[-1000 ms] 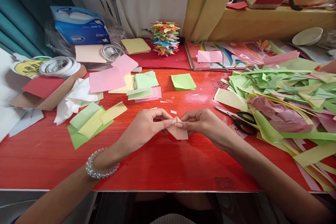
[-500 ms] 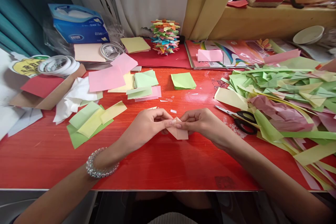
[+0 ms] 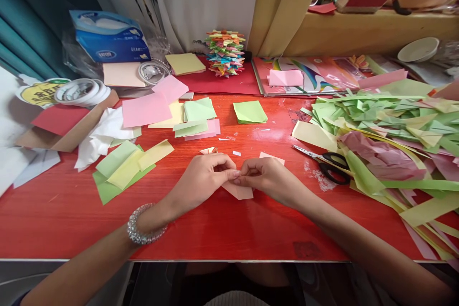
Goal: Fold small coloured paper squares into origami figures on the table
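A small piece of pale pink folded paper (image 3: 239,191) is pinched between both hands, just above the red table (image 3: 201,234). My left hand (image 3: 204,174) grips its upper left edge with thumb and fingers, and the top of the paper is hidden by the fingertips. Against it, the thumb and fingers of my right hand (image 3: 263,174) are closed at the same upper edge. Behind my left hand lies a small folded cream piece (image 3: 208,150). A flat pale pink slip (image 3: 271,158) shows just beyond my right hand.
Black-handled scissors (image 3: 326,162) lie to the right, beside a heap of green and yellow paper strips (image 3: 387,119). Beyond the hands sits a green paper stack (image 3: 250,112). A colourful folded-paper tower (image 3: 225,52) stands at the back. Pink sheets (image 3: 147,110) and white tape rolls (image 3: 81,92) are left.
Both hands have shifted slightly left and toward me with the folded paper, their fingertips now closer together. The pale pink slip beyond my right hand has come into view.
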Motion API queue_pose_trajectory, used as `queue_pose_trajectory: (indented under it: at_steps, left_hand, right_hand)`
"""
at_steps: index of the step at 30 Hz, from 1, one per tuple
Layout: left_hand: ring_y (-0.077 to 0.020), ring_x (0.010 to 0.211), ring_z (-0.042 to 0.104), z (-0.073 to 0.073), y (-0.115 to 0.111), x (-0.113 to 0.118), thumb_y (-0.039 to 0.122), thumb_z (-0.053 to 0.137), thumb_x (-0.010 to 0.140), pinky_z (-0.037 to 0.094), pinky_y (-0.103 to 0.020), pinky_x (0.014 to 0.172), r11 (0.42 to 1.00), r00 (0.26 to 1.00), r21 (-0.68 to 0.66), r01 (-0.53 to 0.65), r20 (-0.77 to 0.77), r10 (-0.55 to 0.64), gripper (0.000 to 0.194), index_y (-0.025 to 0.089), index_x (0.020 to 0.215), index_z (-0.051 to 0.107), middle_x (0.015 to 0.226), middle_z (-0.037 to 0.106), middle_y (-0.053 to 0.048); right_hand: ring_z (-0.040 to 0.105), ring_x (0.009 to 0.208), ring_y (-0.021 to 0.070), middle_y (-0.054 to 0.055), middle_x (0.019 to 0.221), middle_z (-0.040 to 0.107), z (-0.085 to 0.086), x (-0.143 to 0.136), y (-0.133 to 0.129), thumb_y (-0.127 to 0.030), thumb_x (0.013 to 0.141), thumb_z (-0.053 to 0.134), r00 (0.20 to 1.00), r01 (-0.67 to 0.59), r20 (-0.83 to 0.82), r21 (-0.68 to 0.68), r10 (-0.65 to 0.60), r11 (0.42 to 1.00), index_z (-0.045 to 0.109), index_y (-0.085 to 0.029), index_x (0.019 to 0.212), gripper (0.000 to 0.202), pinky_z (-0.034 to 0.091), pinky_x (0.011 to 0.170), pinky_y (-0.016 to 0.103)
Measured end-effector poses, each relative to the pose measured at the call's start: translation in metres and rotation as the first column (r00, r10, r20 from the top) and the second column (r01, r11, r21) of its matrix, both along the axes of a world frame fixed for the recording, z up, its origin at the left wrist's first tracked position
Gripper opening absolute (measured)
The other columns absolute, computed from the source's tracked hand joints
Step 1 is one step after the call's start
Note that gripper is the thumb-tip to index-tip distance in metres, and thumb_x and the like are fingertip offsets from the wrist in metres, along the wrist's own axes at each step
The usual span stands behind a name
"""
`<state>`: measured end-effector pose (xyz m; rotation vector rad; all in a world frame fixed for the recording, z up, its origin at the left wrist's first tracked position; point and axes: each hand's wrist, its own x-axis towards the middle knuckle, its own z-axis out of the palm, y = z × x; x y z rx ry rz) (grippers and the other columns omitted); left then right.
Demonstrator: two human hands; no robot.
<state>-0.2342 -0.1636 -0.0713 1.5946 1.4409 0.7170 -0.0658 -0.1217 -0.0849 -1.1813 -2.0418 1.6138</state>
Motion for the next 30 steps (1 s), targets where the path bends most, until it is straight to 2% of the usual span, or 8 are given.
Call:
queue_pose_trajectory:
  at_steps: [7,10,13,15,17,20,26,30]
  left_hand:
    - [-0.0132,0.069,0.052,-0.0024,0.0051,-0.0027,0.032,0.054,0.078,0.039,-0.025,0.066,0.997,0.983,-0.048,-0.058,0.173,0.066,0.017,0.019,0.071,0.061,0.07,0.059,0.001]
    - [-0.0127,0.07,0.051,-0.0035,0.0056,-0.0024,0.032,0.055,0.078,0.039,-0.025,0.068,0.993,0.968,-0.069,-0.095,0.227,0.108,0.017,0.018,0.07,0.06,0.07,0.058,0.001]
    - [-0.0109,0.063,0.048,-0.004,0.0053,-0.0019,0.032,0.056,0.077,0.037,-0.023,0.059,0.989,0.961,-0.097,-0.111,0.244,0.131,0.017,0.017,0.069,0.058,0.065,0.055,0.002]
    - [-0.0104,0.059,0.047,-0.0035,0.0051,-0.0019,0.032,0.056,0.078,0.035,-0.022,0.053,0.983,0.943,-0.127,-0.133,0.289,0.165,0.016,0.017,0.071,0.057,0.062,0.053,0.002]
    - [-0.0102,0.056,0.048,-0.0022,0.005,-0.0018,0.033,0.056,0.078,0.037,-0.022,0.051,0.973,0.907,-0.151,-0.174,0.362,0.218,0.015,0.018,0.076,0.055,0.065,0.057,0.001]
    - [-0.0101,0.054,0.053,0.0001,0.0046,-0.0012,0.032,0.056,0.079,0.043,-0.025,0.056,0.962,0.863,-0.19,-0.199,0.432,0.263,0.016,0.017,0.08,0.052,0.073,0.064,-0.002]
    - [-0.0123,0.06,0.057,0.0002,0.0021,0.0014,0.037,0.054,0.079,0.047,-0.027,0.062,0.968,0.922,-0.247,-0.031,0.366,0.123,0.021,0.016,0.079,0.055,0.076,0.064,-0.003]
    - [-0.011,0.064,0.057,0.0004,0.0013,0.0024,0.038,0.057,0.077,0.048,-0.025,0.064,0.978,0.927,-0.202,-0.046,0.356,0.117,0.023,0.016,0.085,0.058,0.083,0.062,-0.002]
  right_hand:
    - [0.044,0.06,0.0108,0.0,0.064,0.053,0.0012,0.0014,0.0049,-0.046,0.078,0.054,0.999,-0.002,-0.047,0.023,0.003,1.0,0.061,-0.016,0.071,0.031,0.032,0.053,0.023]
    - [0.043,0.058,0.0103,-0.001,0.063,0.052,0.0014,0.0016,0.0041,-0.046,0.081,0.049,0.999,0.042,-0.02,0.122,-0.04,0.992,0.061,-0.016,0.072,0.033,0.03,0.052,0.023]
    - [0.042,0.056,0.01,-0.001,0.059,0.051,0.0006,0.0017,0.0037,-0.045,0.081,0.049,0.995,0.102,-0.007,0.203,-0.103,0.974,0.06,-0.016,0.069,0.033,0.03,0.051,0.023]
    - [0.048,0.06,0.011,0.0,0.065,0.056,0.0011,0.0022,0.0055,-0.044,0.08,0.052,0.982,0.169,-0.103,0.116,-0.158,0.979,0.06,-0.017,0.075,0.029,0.035,0.054,0.023]
    - [0.056,0.068,0.0129,0.002,0.075,0.06,0.003,0.003,0.0081,-0.043,0.077,0.056,0.95,0.212,-0.222,-0.054,-0.218,0.976,0.059,-0.016,0.085,0.028,0.042,0.061,0.024]
    - [0.06,0.073,0.0143,0.005,0.081,0.063,0.0058,0.0034,0.01,-0.039,0.074,0.061,0.918,0.181,-0.316,-0.21,-0.242,0.961,0.058,-0.015,0.086,0.027,0.047,0.07,0.027]
    - [0.058,0.066,0.0118,0.002,0.069,0.061,0.0053,0.0022,0.0073,-0.032,0.077,0.057,0.911,0.172,-0.354,-0.141,-0.212,0.975,0.06,-0.014,0.073,0.019,0.048,0.064,0.025]
    - [0.056,0.06,0.0111,0.001,0.065,0.059,0.0072,0.003,0.0076,-0.029,0.078,0.056,0.931,0.161,-0.322,-0.066,-0.174,0.985,0.06,-0.014,0.071,0.017,0.046,0.06,0.025]
